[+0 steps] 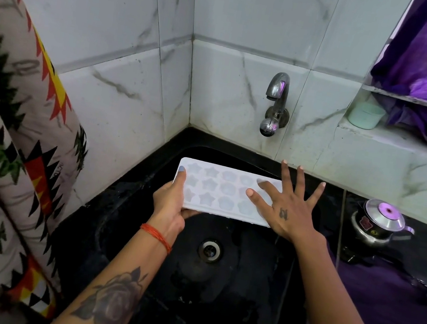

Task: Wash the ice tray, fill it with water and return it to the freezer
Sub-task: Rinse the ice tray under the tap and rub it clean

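You see a matt, pale plastic ice tray over a glossy wet black sink, a polished metal tap, smooth veined glazed wall tiles, a shiny steel kettle and patterned cloth.

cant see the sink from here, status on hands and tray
Left hand grips ice tray by its end. Right hand open, fingers spread on tray. Tray over sink; tap dry. Nothing blocking.

Ice tray over the sink, below the tap, kettle right.
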